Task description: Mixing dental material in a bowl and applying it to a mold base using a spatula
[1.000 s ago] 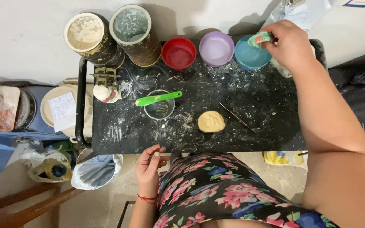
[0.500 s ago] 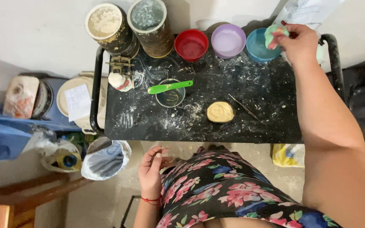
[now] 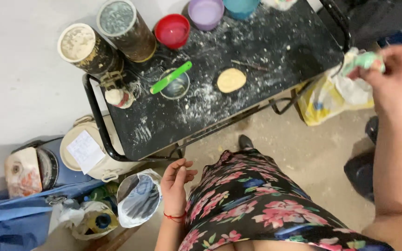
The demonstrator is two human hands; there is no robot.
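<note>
My right hand (image 3: pixel 391 74) is closed around a crumpled green and white cloth (image 3: pixel 361 62), held out past the right edge of the black table (image 3: pixel 275 51). My left hand (image 3: pixel 177 186) hangs loose and half open by my flowery dress, holding nothing. Two big tins (image 3: pixel 105 37) hold dusty powder. A green spatula (image 3: pixel 169 78) lies across a small glass jar (image 3: pixel 175 86). A flat dough round (image 3: pixel 231 80) sits on the floury top. Bags (image 3: pixel 138 197) crowd the floor.
</note>
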